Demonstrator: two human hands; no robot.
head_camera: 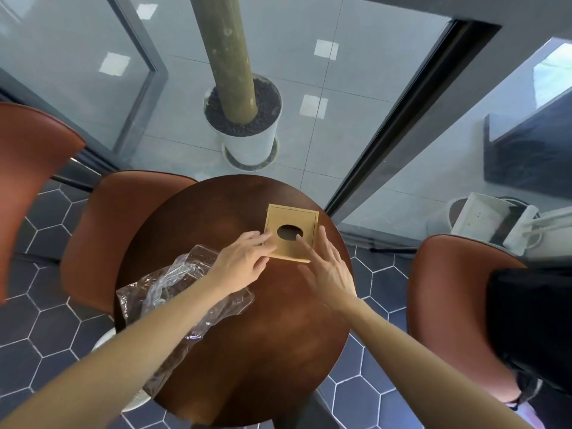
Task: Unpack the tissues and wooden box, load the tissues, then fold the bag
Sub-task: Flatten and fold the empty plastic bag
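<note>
1. Fingers of my left hand lie straight and slightly apart, their tips resting on the left edge of the box; they do not curl round it.
2. Fingers of my right hand are straight and spread too. 1 fingertip touches the lid just beside the oval hole, and the others reach along the box's right side.
3. That box is pale wood, lying flat on the round table, toward its far right part, with the dark hole facing up. I cannot tell whether tissues are inside; the hole shows only dark.
4. Under my left forearm lies the bag, clear plastic, crumpled, on the left part of the table and reaching over its near-left edge.
5. Around the table stand 3 brown chairs: 2 on the left and 1 on the right.
6. Beyond the table, on grey floor tiles, a white pot holds a thick green trunk.
</note>
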